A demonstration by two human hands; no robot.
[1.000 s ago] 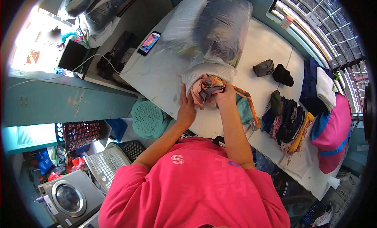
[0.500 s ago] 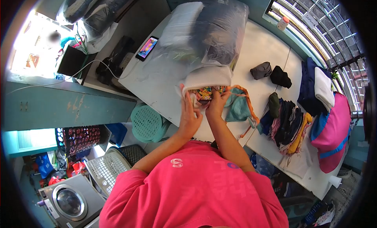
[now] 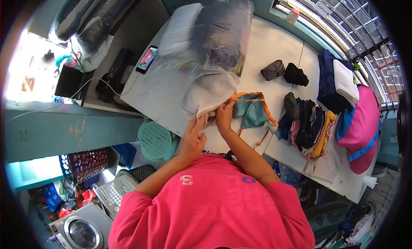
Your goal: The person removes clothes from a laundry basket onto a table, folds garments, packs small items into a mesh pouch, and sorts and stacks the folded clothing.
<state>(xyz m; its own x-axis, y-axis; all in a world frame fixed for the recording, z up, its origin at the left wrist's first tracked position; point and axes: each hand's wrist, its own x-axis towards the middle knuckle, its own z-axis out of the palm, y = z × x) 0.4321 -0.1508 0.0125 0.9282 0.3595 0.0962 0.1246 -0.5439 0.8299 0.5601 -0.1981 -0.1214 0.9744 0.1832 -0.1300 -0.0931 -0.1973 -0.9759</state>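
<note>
A white mesh-textured cloth piece [image 3: 210, 89] lies bunched on the table in front of me, its near edge folded over. My left hand [image 3: 192, 139] has its fingertips on the cloth's near left edge, the cloth caught between the fingers while the thumb stays apart. At the near right edge, my right hand [image 3: 224, 116] grips the same cloth with bent fingers. A little patterned fabric shows under the edge between both hands; the rest of it is hidden. Just right of my right hand lies a teal garment with orange trim and straps [image 3: 252, 113].
Behind the cloth stands a large clear plastic bag of folded fabric [image 3: 219, 32]. A phone [image 3: 147, 59] with a lit screen lies left. To the right are dark bundles [image 3: 296, 75], a row of folded clothes [image 3: 307, 126] and a pink-blue bag [image 3: 360, 129]. A green stool [image 3: 156, 139] stands below.
The white cloth's opening has turned down, so the colourful patterned fabric inside is now mostly covered. Both hands have shifted slightly nearer to me. The whole view has swung a little.
</note>
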